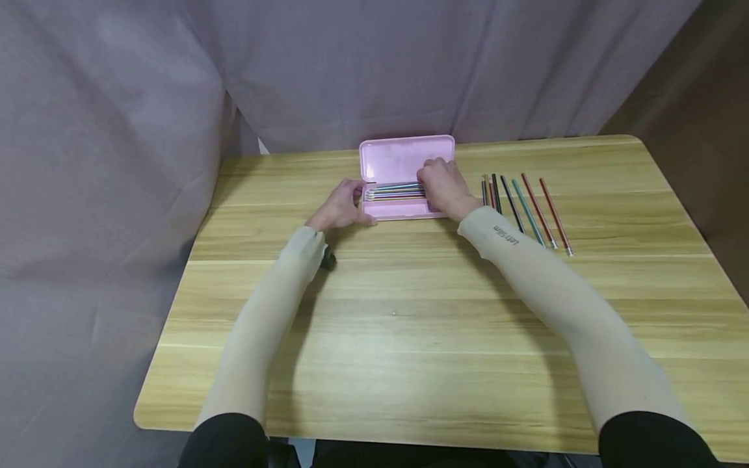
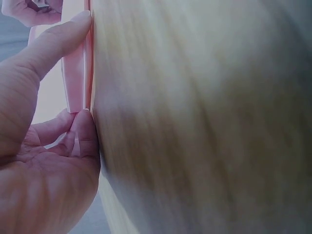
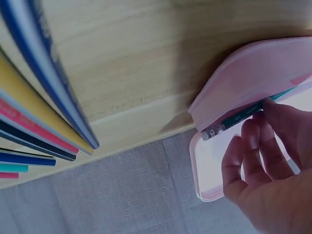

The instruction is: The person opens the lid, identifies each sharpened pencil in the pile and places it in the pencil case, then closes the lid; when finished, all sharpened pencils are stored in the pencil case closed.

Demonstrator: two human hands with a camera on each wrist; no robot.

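An open pink pencil case [image 1: 393,209] lies at the far middle of the wooden table [image 1: 398,312], its lid [image 1: 398,158] standing up behind it. Several coloured pencils [image 1: 394,190] lie inside. My left hand [image 1: 350,201] holds the case's left end; in the left wrist view the thumb and a curled finger [image 2: 84,134] pinch the case's wall [image 2: 78,73]. My right hand [image 1: 432,185] rests in the case's right end. In the right wrist view its fingers [image 3: 253,134] curl on a green pencil [image 3: 234,119] at the case [image 3: 243,73].
A row of several loose coloured pencils [image 1: 526,205] lies on the table just right of the case, also close in the right wrist view [image 3: 44,112]. Grey curtain [image 1: 117,162] hangs behind and to the left. The table's edges are near the case's back.
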